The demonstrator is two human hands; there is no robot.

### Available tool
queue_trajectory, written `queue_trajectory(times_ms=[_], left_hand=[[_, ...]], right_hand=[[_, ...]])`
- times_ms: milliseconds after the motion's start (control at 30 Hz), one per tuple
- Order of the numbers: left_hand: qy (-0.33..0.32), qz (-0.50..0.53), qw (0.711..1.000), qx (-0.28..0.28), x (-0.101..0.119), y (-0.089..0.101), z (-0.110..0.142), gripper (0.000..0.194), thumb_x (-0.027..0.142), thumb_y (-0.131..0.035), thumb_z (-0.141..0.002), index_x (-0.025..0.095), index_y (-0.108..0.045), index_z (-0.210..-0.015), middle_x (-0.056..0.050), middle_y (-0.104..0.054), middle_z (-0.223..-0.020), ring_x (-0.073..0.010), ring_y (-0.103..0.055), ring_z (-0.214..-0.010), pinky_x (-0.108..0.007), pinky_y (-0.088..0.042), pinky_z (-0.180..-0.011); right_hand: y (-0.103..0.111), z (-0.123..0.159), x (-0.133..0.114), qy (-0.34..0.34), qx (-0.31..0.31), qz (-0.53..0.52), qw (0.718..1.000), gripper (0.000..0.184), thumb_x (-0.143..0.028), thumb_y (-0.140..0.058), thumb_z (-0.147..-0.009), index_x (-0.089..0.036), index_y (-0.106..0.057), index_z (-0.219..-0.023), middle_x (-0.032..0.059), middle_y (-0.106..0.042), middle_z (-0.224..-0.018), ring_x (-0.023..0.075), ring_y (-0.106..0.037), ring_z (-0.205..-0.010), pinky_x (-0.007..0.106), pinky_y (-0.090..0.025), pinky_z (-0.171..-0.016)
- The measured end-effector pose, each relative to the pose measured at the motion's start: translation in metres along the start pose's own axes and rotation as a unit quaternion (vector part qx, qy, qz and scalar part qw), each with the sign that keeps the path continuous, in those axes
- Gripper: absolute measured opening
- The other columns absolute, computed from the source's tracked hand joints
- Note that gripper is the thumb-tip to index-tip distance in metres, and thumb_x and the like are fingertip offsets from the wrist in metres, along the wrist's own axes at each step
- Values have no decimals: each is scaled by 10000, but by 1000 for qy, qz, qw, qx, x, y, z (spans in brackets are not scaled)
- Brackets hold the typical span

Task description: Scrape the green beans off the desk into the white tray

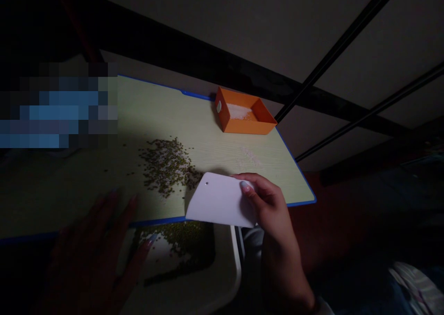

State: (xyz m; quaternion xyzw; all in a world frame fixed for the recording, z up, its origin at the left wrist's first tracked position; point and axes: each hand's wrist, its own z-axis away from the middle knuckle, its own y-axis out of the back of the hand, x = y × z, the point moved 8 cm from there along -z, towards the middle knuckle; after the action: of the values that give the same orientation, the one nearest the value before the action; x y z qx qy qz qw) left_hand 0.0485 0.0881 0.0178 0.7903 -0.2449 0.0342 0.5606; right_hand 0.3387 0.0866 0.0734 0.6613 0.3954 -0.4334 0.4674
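My right hand (272,204) grips a flat white plastic scraper (222,199) by its right end, thumb on top. The scraper's left edge is close to a loose pile of small green beans (168,164) spread on the pale tabletop (201,120). My left hand (100,245) is in shadow at the lower left, fingers spread and apparently holding nothing, near the table's front edge. Below that edge sits a white tub (231,278) with more green beans (190,241) in it.
An orange open box (248,125) with some white bits inside stands at the table's back right. Pale bits (251,157) lie scattered in front of it. A blue rim (300,203) runs round the table. A panelled wall (222,23) rises behind; a blurred-out patch covers the left.
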Motion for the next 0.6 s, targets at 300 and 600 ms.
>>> queue_trajectory(times_ms=[300, 600], left_hand=[[-5, -20, 1000, 2, 2, 1, 0, 596, 495, -311, -916, 421, -156, -1487, -46, -277, -1591, -360, -339, -1448, -739, -380, -1118], [-41, -59, 997, 21, 4, 10, 0, 569, 477, -329, -931, 390, -208, -1480, -114, -394, -1521, -370, -429, -1390, -744, -478, -1041]], right_hand=[[22, 8, 1, 4, 77, -5, 997, 147, -348, -643, -906, -339, -771, -977, -8, -792, -992, 185, -717, -858, 318, -553, -696], [69, -2, -17, 94, 223, 38, 970, 163, -300, -676, -884, -327, -769, -1015, 6, -774, -1084, 195, -698, -991, 362, -547, -870]])
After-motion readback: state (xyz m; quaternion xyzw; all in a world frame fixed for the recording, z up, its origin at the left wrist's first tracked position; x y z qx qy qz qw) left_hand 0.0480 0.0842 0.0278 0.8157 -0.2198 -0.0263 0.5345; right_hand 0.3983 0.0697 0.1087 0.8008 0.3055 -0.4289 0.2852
